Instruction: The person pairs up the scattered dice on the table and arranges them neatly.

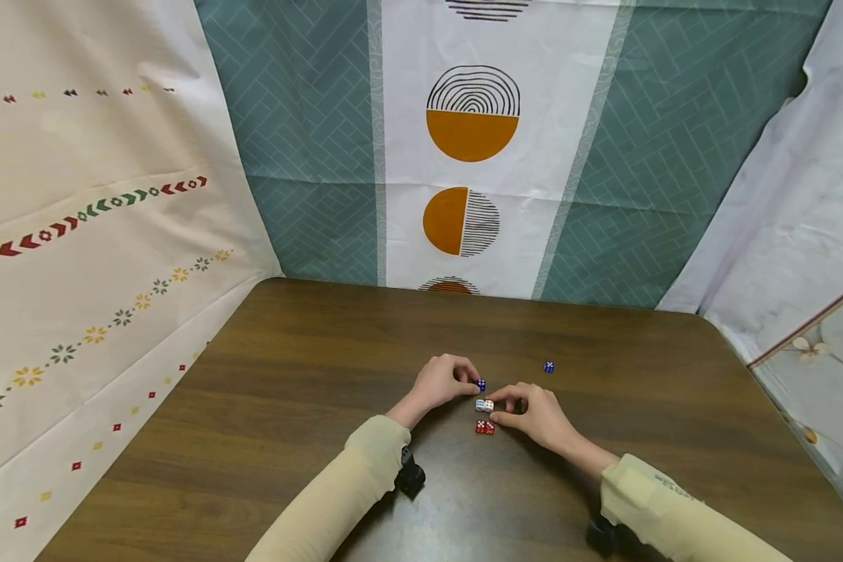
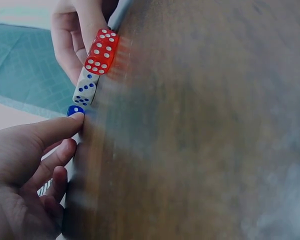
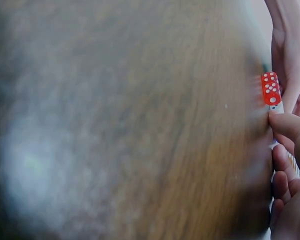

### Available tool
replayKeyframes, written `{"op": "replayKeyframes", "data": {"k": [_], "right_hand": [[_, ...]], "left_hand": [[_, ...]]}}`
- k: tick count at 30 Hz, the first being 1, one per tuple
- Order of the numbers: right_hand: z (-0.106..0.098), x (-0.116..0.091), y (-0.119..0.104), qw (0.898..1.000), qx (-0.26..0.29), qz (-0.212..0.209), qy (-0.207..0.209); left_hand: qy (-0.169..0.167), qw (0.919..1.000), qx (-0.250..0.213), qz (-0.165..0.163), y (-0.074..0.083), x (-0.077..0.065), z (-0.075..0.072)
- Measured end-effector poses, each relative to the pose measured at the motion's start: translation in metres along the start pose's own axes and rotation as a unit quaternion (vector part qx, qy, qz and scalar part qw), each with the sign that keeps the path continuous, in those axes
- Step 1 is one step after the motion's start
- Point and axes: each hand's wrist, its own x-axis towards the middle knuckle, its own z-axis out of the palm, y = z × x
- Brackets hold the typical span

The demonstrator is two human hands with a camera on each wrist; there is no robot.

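Note:
My left hand (image 1: 444, 381) pinches a blue die (image 1: 481, 384) on the table; the left wrist view shows the thumb over the near face of that blue die (image 2: 75, 110). Just in front of it sit two white dice (image 1: 485, 405) side by side. The right hand (image 1: 537, 414) holds the right-hand white die between thumb and index finger. Closer to me, two red dice (image 1: 485, 427) lie next to each other, lined up with the white pair. From the right wrist, the red dice (image 3: 271, 88) partly cover the white ones.
Off to the right and farther back, another blue die (image 1: 549, 367) rests alone on the brown wooden table (image 1: 337, 343). A patterned green and white cloth (image 1: 309, 156) hangs behind the far edge, with pale cloths along both sides.

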Motion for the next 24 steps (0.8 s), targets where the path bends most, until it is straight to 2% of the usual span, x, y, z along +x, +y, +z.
{"op": "replayKeyframes", "data": {"k": [7, 18, 21, 24], "right_hand": [[-0.01, 0.001, 0.005, 1.0, 0.019, -0.006, 0.004], [-0.055, 0.023, 0.025, 0.993, -0.03, 0.004, 0.112], [-0.063, 0.026, 0.036, 0.991, -0.04, 0.017, 0.124], [-0.069, 0.026, 0.047, 0.991, -0.049, 0.031, 0.118]], "left_hand": [[0.001, 1.0, -0.002, 0.003, 0.001, 0.0, 0.0], [-0.002, 0.9999, -0.006, 0.009, -0.002, 0.0, -0.002], [-0.004, 1.0, -0.005, 0.007, -0.002, 0.0, -0.001], [-0.005, 0.9999, -0.008, 0.006, -0.001, -0.001, -0.001]]}}
